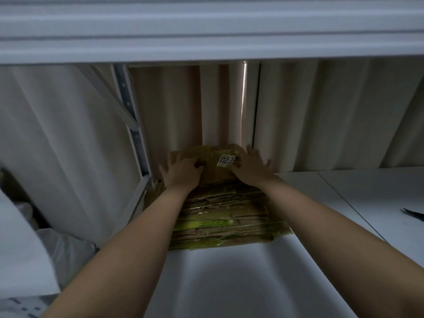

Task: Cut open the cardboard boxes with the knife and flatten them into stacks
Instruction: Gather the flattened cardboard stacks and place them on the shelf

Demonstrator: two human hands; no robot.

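Observation:
A tall stack of flattened brown cardboard (229,216) with green-yellow tape strips stands on the white surface against the curtain. The top sheet (213,158) carries a white label (226,161). My left hand (181,174) presses flat on the left part of that top sheet. On the right part, beside the label, my right hand (250,167) lies with its fingers spread. At the far right edge a dark pointed object (413,213), possibly the knife, rests on the white top.
A white shelf board (206,31) overhangs the top of the view. Pale curtains (321,115) hang behind the stack. A metal rack upright (135,134) stands at the left. Grey plastic bags (66,249) lie at the lower left. The white table (355,203) spreads right.

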